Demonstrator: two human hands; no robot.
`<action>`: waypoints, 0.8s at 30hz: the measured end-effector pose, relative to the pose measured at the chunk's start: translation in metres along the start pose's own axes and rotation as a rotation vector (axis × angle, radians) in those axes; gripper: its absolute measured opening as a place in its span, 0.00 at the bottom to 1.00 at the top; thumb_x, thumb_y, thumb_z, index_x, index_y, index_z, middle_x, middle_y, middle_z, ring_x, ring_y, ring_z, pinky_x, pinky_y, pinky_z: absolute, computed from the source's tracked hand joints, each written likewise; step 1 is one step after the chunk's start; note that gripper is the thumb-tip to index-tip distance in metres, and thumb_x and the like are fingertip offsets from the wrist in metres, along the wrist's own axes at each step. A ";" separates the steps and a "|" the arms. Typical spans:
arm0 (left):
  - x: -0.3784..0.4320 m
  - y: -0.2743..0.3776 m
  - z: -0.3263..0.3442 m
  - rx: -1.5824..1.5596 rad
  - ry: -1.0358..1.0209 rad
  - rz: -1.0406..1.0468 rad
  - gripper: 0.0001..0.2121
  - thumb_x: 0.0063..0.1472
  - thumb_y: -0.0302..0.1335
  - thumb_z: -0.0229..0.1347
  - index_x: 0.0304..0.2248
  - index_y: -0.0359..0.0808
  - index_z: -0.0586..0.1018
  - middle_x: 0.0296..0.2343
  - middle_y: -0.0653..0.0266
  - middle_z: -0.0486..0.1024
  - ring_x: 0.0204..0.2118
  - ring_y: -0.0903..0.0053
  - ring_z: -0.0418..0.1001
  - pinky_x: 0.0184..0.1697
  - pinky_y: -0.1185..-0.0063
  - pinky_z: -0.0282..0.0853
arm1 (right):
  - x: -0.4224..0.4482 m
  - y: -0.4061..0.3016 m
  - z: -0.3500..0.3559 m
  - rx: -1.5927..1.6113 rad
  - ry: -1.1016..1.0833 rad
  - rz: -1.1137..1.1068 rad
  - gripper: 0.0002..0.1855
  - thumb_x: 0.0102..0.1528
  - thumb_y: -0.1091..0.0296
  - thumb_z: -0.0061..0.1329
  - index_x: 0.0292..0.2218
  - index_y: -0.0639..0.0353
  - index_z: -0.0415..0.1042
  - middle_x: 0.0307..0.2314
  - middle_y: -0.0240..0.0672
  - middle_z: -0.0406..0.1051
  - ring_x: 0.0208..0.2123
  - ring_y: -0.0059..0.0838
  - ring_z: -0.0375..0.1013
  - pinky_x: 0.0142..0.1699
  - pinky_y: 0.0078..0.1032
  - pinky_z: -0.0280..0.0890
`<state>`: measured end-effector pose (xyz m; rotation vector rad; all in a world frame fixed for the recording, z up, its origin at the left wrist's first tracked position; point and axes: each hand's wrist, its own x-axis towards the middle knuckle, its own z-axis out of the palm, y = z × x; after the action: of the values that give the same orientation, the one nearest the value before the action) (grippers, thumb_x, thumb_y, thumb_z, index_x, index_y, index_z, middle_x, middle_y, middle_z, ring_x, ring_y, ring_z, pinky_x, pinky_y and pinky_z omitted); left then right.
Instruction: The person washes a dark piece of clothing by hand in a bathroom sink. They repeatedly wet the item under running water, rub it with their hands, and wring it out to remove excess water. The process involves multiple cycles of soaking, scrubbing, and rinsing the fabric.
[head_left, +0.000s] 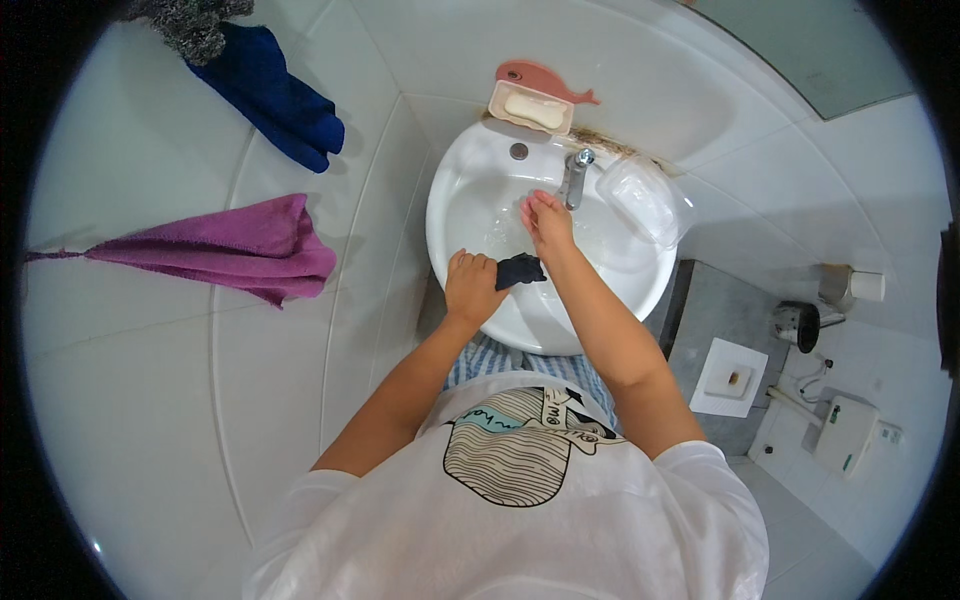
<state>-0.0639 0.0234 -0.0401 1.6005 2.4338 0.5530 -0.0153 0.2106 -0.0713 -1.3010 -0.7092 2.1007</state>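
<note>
My left hand (474, 289) is at the front left edge of a white washbasin (442, 217), closed on a dark wet cloth (519, 271) that sticks out to the right of its fingers. My right hand (549, 219) is over the middle of the bowl, just below the spout of a chrome tap (577, 178). Its fingers are partly curled and hold nothing that I can see; the palm is mostly turned from view. Water glistens in the bowl. A clear plastic container (646, 202) rests on the basin's right rim.
Behind the basin, a bar of soap (535, 109) lies in a pink whale-shaped dish (531, 73). A purple towel (240, 247) and a blue towel (277, 105) hang on the left wall. To the right are a squat toilet (730, 377), a metal pot (796, 325) and a cistern (846, 435).
</note>
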 end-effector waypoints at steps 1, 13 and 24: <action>-0.001 -0.001 0.001 0.001 0.009 0.002 0.16 0.45 0.35 0.67 0.31 0.34 0.79 0.30 0.57 0.77 0.39 0.61 0.74 0.61 0.62 0.57 | -0.009 0.001 -0.013 -0.148 -0.020 -0.036 0.12 0.61 0.71 0.50 0.47 0.61 0.71 0.36 0.34 0.74 0.37 0.26 0.76 0.41 0.25 0.72; -0.006 0.001 -0.004 0.039 -0.051 0.066 0.14 0.46 0.35 0.66 0.29 0.34 0.80 0.27 0.55 0.79 0.37 0.61 0.76 0.58 0.65 0.60 | -0.117 0.008 -0.156 -1.417 -0.059 -0.834 0.09 0.54 0.73 0.51 0.39 0.60 0.76 0.38 0.45 0.73 0.44 0.47 0.71 0.52 0.37 0.66; -0.006 -0.001 0.003 0.130 -0.140 0.075 0.10 0.47 0.33 0.64 0.28 0.37 0.81 0.26 0.56 0.81 0.33 0.64 0.79 0.48 0.70 0.65 | -0.153 0.008 -0.160 -1.562 0.114 -0.813 0.08 0.54 0.67 0.52 0.36 0.56 0.78 0.34 0.38 0.75 0.40 0.42 0.74 0.45 0.37 0.69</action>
<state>-0.0614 0.0184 -0.0436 1.7236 2.3586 0.2876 0.1848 0.1208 -0.0454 -1.2891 -2.4935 0.5571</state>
